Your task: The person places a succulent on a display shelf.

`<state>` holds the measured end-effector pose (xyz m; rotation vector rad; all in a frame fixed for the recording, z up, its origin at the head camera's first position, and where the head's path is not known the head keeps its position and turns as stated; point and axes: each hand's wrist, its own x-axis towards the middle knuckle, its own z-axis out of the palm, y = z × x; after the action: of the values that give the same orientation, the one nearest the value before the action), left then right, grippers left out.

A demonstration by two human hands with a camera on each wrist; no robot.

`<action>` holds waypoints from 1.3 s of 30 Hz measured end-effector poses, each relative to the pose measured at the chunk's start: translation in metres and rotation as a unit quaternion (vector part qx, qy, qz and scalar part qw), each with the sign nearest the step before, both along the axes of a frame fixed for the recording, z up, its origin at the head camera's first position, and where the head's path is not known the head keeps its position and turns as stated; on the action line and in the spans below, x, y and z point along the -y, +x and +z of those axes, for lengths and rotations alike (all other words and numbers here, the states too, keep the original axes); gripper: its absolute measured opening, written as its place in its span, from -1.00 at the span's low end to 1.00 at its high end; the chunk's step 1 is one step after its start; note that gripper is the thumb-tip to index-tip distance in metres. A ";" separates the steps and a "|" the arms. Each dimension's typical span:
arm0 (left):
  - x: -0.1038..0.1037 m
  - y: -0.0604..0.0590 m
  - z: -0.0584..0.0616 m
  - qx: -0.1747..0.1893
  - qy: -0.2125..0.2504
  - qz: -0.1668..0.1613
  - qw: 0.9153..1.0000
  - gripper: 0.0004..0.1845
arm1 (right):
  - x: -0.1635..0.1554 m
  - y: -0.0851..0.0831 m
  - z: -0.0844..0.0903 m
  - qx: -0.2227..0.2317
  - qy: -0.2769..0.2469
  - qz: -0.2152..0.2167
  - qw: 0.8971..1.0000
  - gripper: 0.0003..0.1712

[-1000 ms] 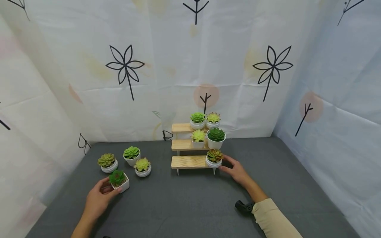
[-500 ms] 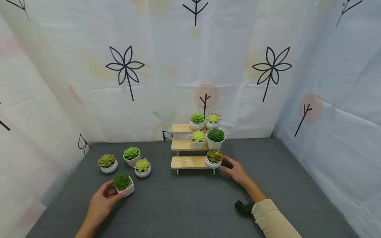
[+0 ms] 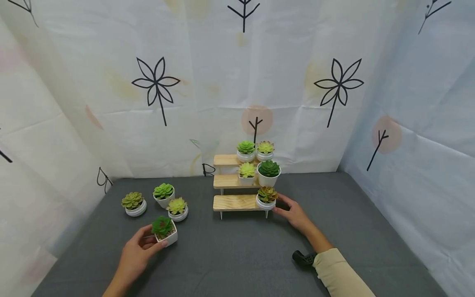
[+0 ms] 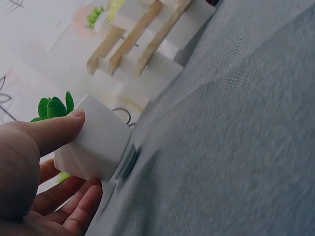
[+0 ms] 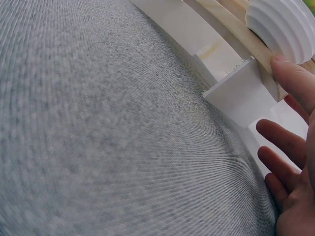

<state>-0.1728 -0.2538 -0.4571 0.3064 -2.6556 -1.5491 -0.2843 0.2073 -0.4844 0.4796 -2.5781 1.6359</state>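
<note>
**Five pots shelved, four not yet on the stand**

The wooden stepped stand already carries five potted succulents: two on the top step, two on the middle step, and a reddish succulent in a ribbed pot at the right end of the bottom step. Judging by this, the work is a little past halfway, with free space along the left of every step.

Three pots remain grouped on the grey surface at about 9 o'clock from the stand: an olive one, a green one and a yellow-green one.

The fourth, a dark green succulent in a square white pot, is pinched in the left hand, thumb on one wall and fingers curled beneath. It sits at 12 o'clock from that hand and about 8 o'clock from the stand, well apart from it.

The right hand lies relaxed and spread at 4 o'clock from the ribbed pot, fingertips touching it, gripping nothing.
</note>
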 end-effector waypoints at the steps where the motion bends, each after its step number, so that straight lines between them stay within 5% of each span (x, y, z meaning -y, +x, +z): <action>1: -0.002 0.000 0.000 -0.001 0.001 -0.002 1.000 -0.12 | 0.001 0.001 0.002 0.000 -0.004 0.002 1.000 -0.31; 9: -0.016 0.001 0.001 -0.016 0.009 -0.006 1.000 -0.17 | 0.007 0.018 0.029 -0.002 -0.001 0.017 1.000 -0.34; 30: -0.047 -0.008 0.007 -0.072 0.058 -0.027 0.995 -0.25 | 0.008 0.016 0.027 0.004 -0.006 0.017 1.000 -0.33; 39: -0.068 -0.022 0.004 -0.104 0.070 -0.048 0.991 -0.27 | 0.009 0.019 0.030 -0.006 0.001 0.009 1.000 -0.35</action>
<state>-0.1944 -0.1861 -0.4530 0.0208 -2.4426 -1.6960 -0.2656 0.1984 -0.4547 0.5123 -2.5760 1.6306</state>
